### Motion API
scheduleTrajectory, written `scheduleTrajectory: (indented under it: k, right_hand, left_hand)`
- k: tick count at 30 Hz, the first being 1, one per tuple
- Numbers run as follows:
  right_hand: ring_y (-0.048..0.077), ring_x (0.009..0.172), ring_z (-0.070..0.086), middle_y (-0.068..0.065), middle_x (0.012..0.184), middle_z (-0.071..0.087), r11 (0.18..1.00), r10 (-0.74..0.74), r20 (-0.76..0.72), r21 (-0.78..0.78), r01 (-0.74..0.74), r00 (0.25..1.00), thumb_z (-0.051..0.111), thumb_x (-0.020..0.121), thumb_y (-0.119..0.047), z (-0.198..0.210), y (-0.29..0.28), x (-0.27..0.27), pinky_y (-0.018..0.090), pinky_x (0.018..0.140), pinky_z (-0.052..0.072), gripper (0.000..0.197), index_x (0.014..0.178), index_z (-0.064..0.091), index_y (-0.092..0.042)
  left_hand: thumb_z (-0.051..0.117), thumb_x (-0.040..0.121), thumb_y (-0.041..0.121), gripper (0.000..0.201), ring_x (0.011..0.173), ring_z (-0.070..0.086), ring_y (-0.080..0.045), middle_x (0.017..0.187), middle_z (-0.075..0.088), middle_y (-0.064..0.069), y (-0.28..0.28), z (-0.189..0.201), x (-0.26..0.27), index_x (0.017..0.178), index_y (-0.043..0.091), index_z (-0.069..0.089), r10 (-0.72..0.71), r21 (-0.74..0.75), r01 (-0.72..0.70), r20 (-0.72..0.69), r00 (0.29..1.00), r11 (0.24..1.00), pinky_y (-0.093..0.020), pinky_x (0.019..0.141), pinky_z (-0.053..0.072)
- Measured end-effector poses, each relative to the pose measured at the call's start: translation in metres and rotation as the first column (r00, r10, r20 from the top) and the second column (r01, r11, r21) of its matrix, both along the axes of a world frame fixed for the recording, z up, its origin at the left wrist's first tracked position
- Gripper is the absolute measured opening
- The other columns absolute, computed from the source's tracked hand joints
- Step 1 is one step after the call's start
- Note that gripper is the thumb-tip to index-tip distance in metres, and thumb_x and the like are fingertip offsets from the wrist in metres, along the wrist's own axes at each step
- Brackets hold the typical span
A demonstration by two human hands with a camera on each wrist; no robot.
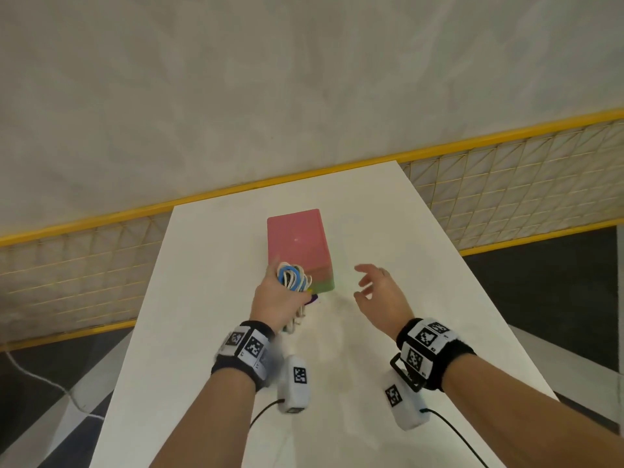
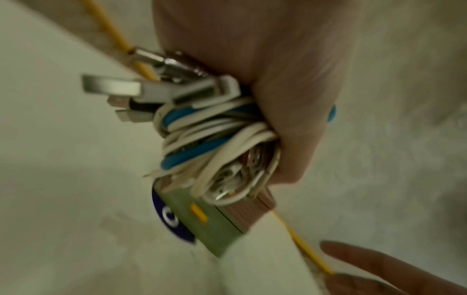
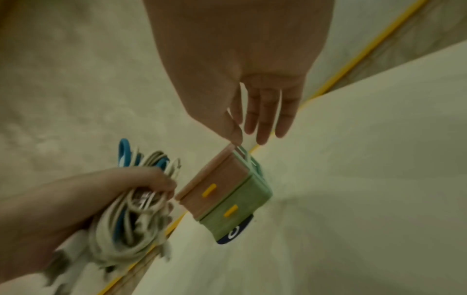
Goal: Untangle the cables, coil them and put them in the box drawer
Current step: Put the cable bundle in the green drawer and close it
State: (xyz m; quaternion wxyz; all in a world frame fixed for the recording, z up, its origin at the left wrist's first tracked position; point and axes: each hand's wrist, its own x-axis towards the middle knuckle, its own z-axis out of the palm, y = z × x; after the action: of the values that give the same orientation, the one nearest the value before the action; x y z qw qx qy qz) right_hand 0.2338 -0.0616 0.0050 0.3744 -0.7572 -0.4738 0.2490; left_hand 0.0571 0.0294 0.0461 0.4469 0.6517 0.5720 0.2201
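My left hand (image 1: 275, 298) grips a coiled bundle of white and blue cables (image 1: 292, 278), just in front of the box's near left corner. The same bundle (image 2: 215, 143) fills the left wrist view, with metal plug ends sticking out to the left. The box (image 1: 297, 248) has a pink top and a green lower drawer (image 3: 235, 211) with yellow handles; both drawers look shut. My right hand (image 1: 374, 292) hovers open to the right of the box, holding nothing, its fingers (image 3: 265, 115) straight above the box's far end.
The white table (image 1: 388, 332) runs away from me; its edges fall to a dark floor on both sides. A yellow-framed wire fence (image 1: 506, 184) crosses behind the table. A dark blue round sticker (image 3: 233, 233) lies under the box's front.
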Motion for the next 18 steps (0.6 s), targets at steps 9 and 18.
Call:
scheduleTrajectory:
  k: [9, 18]
  right_hand:
    - [0.027, 0.076, 0.064, 0.013, 0.087, 0.065, 0.949, -0.202, -0.505, -0.313, 0.040, 0.839, 0.065, 0.077, -0.008, -0.050, 0.077, -0.036, 0.038, 0.065, 0.057, 0.054, 0.126, 0.040, -0.007]
    - [0.029, 0.087, 0.068, 0.014, 0.101, 0.070, 0.951, -0.308, -0.553, -0.181, 0.249, 0.774, 0.082, 0.060, -0.011, -0.078, 0.094, -0.065, 0.046, 0.078, 0.058, 0.061, 0.114, 0.054, -0.003]
  left_hand:
    - [0.076, 0.068, 0.020, 0.123, 0.066, 0.064, -0.021, 0.083, 0.067, 0.000, 0.024, -0.024, -0.023, 0.144, 0.054, -0.016, -0.351, -0.046, 0.401, -0.583, 0.733, 0.915, -0.033, 0.064, 0.055]
    - [0.073, 0.070, 0.012, 0.124, 0.058, 0.064, -0.021, 0.069, 0.063, -0.002, 0.034, -0.024, -0.035, 0.144, 0.051, -0.019, -0.444, -0.086, 0.499, -0.603, 0.663, 0.862, -0.033, 0.061, 0.055]
